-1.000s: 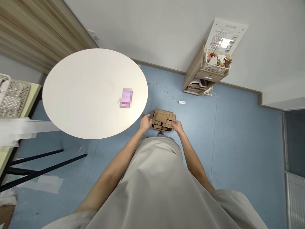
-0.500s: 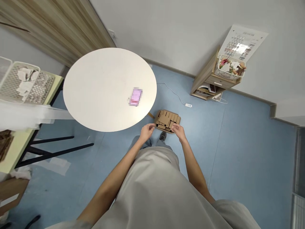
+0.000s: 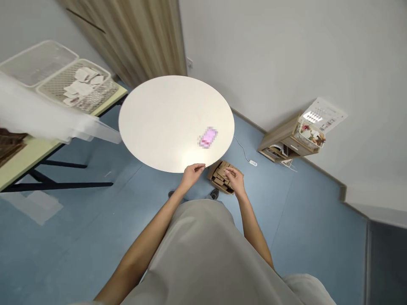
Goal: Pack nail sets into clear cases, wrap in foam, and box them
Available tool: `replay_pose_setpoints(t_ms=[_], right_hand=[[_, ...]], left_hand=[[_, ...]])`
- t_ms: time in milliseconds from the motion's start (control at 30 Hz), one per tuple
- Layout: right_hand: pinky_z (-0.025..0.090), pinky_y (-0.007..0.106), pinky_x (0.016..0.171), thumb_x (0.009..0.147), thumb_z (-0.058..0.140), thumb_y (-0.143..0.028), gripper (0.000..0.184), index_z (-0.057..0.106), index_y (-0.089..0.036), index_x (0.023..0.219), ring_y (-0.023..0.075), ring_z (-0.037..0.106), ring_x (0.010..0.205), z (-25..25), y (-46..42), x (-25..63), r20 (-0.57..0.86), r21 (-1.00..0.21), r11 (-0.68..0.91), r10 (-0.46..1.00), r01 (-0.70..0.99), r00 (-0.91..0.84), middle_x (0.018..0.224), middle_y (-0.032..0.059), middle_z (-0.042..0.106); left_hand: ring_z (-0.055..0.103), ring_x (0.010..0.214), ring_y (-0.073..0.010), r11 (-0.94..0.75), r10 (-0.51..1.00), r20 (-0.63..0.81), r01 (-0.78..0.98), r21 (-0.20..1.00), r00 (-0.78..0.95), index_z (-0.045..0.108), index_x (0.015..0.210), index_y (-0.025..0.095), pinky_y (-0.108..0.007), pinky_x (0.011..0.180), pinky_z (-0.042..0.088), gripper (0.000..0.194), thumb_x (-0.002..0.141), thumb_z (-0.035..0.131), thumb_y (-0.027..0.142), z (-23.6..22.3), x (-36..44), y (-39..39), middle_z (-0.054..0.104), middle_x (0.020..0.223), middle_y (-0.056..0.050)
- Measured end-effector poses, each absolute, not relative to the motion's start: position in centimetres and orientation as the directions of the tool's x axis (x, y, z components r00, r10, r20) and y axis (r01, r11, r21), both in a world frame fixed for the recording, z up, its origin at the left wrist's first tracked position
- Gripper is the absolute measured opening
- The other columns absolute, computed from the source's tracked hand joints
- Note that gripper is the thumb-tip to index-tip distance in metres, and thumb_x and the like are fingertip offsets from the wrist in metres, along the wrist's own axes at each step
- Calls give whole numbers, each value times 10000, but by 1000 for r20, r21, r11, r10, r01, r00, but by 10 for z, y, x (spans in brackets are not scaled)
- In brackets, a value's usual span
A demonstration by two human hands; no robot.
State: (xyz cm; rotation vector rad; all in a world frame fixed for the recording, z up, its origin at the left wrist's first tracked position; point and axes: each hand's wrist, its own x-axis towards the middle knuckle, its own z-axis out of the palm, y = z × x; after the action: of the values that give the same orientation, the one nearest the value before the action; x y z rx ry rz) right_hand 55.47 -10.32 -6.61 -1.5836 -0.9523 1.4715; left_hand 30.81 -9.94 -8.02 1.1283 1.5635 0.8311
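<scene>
My left hand (image 3: 192, 174) hovers by the front rim of the round white table (image 3: 159, 123), thumb and fingers pinched together. Whatever may be in that pinch is too small to make out. My right hand (image 3: 235, 180) is held over a box of cardboard pieces (image 3: 219, 174) on the floor, its fingers curled in toward the thumb. Anything between those fingertips is also too small to tell. On the tabletop, a little beyond my left hand, lies a blurred pink-purple object (image 3: 208, 137).
Left stands a yellow-topped table (image 3: 41, 148) bearing a white basket (image 3: 76, 87) of paper scraps and translucent white sheeting (image 3: 47, 106). A small wooden cabinet (image 3: 282, 142) stands against the wall at right. A white power strip (image 3: 252, 162) and its cord lie on the floor.
My view has turned left, so the table and box appear farther right and the cabinet lower. Both hands stay raised in pinched poses; the left now overlaps the table's rim.
</scene>
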Motion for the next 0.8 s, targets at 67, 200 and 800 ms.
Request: replay_pose_setpoints(t_ms=[67,200,800], right_hand=[[660,390,932,808,831,-633,535,757,-193,1102,242,803,964,-52,-98,517,-395,-917,-395,919,56,0,1120,131,820],[648,398,966,883,777,-615,514,747,-198,1181,257,801,1046,-27,-94,435,-336,-940,-329,938,91,-81,1260,157,798],[656,459,965,881,809,-555,428,787,-212,1136,257,799,948,-10,-54,127,-364,-931,-306,828,200,-426,1154,132,822]], left_hand=[[774,1169,-265,328,944,-305,232,916,-128,842,1081,216,-418,1110,598,234,950,674,313,-72,273,-100,835,1218,-78],[779,1144,-262,302,938,-256,183,936,-236,845,1038,227,-420,1100,606,204,947,676,294,-57,200,-105,839,1184,-74],[784,1145,-253,291,740,-296,-109,950,-604,828,1158,227,-400,1075,629,247,991,692,349,-42,-42,-164,814,1252,-88]])
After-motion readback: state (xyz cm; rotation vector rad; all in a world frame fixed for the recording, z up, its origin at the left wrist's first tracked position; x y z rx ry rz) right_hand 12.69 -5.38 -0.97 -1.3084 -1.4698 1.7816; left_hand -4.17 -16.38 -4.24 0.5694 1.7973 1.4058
